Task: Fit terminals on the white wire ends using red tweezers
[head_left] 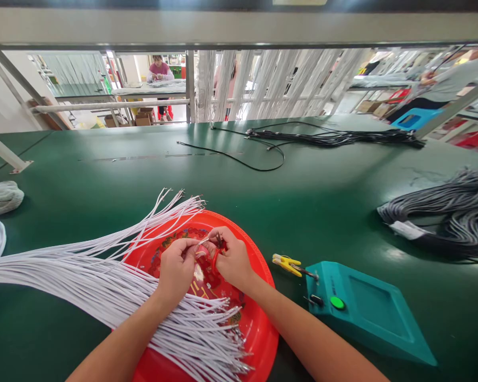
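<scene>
Over a round red basin [267, 318], my left hand [178, 268] pinches the end of a thin white cable [202, 242]. My right hand [234, 258] is closed just beside it, fingers wrapped round small scissors [215, 260] with red handles; their dark blades point up near the fingertips. The fingers of both hands almost meet at the cable end. A thick bundle of white cables [115, 289] runs from the left, under my left forearm, with its ends lying in the basin. A smaller group of cables [155, 223] fans out over the far rim.
Right of the basin stands a teal device [382, 307] with a green button and a yellow clip [287, 263]. Black cables [326, 138] lie at the back of the green table [135, 170]; a grey cable coil [442, 212] lies far right. Other people sit at benches beyond.
</scene>
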`<state>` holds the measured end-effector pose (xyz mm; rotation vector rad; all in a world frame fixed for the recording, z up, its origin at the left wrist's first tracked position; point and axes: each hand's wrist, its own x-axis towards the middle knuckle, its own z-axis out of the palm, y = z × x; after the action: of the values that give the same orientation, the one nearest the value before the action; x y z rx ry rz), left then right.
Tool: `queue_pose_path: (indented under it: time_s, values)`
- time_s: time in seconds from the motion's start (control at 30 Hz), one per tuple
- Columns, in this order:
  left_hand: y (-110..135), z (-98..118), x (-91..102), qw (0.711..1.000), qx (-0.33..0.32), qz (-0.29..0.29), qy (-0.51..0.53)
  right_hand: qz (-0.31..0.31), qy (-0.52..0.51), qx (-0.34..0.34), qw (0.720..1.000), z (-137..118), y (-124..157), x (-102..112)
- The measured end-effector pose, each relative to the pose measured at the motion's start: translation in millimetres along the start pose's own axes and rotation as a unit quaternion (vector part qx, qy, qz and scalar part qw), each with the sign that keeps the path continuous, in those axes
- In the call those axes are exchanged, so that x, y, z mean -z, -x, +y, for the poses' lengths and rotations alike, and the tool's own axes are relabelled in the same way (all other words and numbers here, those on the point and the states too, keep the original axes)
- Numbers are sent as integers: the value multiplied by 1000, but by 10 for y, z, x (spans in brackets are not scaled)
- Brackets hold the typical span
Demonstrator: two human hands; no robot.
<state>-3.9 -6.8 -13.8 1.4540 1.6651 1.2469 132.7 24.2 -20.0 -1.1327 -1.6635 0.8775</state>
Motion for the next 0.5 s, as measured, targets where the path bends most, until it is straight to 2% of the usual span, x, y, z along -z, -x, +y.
queue_pose_path:
  time_s: [0.1,0.2,0.27,0.3,0.37,0.5]
  values:
    - [0,-15,4,1000,-12,1,4,-31,-166,-99,981,-14,-50,1]
    - [0,-4,-7,998,10,-15,57,-94,-335,-225,910,5,-90,21]
    - [0,8,-20,995,31,-18,93,-141,-397,-282,862,28,-105,32]
    - [1,13,-26,993,39,-16,108,-158,-407,-295,850,41,-108,34]
    - [1,20,-34,990,46,-11,133,-156,-392,-300,855,64,-109,26]
    - [-5,39,-31,984,56,-8,168,-20,-326,-226,918,63,-90,-5]
